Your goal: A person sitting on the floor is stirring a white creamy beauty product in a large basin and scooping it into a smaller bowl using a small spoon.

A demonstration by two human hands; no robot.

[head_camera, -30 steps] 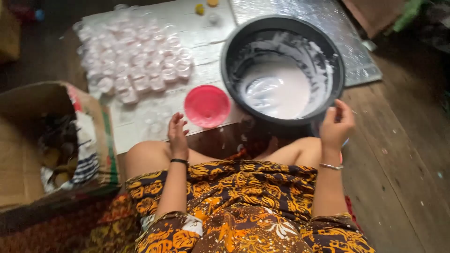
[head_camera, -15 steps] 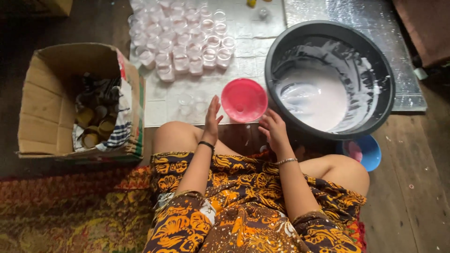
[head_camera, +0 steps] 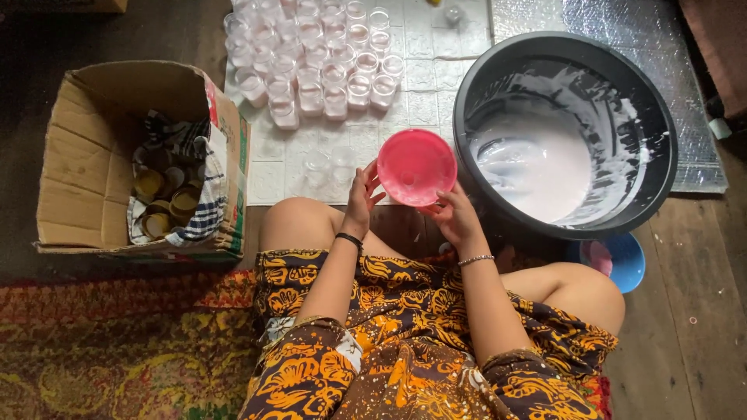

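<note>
you hold a round pink plastic bowl (head_camera: 416,166) between both hands, smooth and glossy, its hollow facing up. it sits over the near edge of the white embossed mat (head_camera: 420,78), just beside the rim of the big black plastic basin (head_camera: 654,124). your left hand (head_camera: 361,201) cups the bowl's left rim, fingers (head_camera: 366,175) curled lightly and touching the edge. your right hand (head_camera: 455,220) grips the near right rim, fingers half closed around it. the basin holds a milky white liquid (head_camera: 537,167), with streaks smeared up its inner wall. at the far edge of the mat, small clear plastic cups (head_camera: 315,58) stand in rows, partly filled with pale liquid. a worn cardboard box (head_camera: 85,155) with a checked cloth (head_camera: 204,187) stands on the wooden floor (head_camera: 685,311) to your left.
</note>
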